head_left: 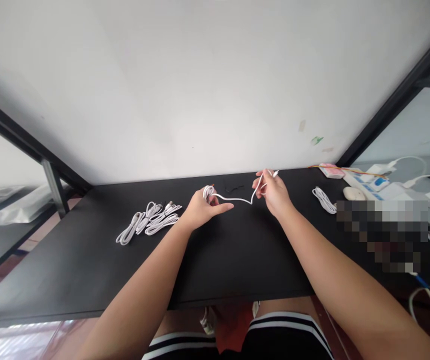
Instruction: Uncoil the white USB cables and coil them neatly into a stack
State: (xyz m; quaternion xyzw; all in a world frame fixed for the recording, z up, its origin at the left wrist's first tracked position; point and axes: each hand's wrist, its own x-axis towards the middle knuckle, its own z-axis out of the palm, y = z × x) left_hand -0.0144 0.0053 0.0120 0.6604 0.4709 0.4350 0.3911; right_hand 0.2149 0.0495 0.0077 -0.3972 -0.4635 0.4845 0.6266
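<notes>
beyond both hands, a pale wall [192,90] is met by the far edge of a black tabletop [237,260]. to the left of the left hand, white cable bundles [158,225] are laid close together. just past the gap between the hands, thin black strips [233,189] are scattered near the wall. to the right of the right hand, a separate bundle [324,201] is placed, followed by a rounded pale object [353,193] and a power strip [363,186] crowded with plugs [374,172]; a pink-and-white box [331,171] is set behind them. nearer the body on that side, an area is hidden by pixelation.

the tabletop is flanked by black metal bars [395,97] well out from either hand, and its straight near edge is crossed by both forearms [142,295]. room is left between the forearms and farther left of the bundles; on the right, it is narrowed by the crowded corner.

a slim, smooth white cable [237,200] is held above the tabletop: its coil [208,191] is grasped by the left hand [202,207], thumb stretched out, while its plug end [276,173] is gripped by the right hand [273,192]. between them, the loose length is bent into a shallow sag with one sharp turn.
</notes>
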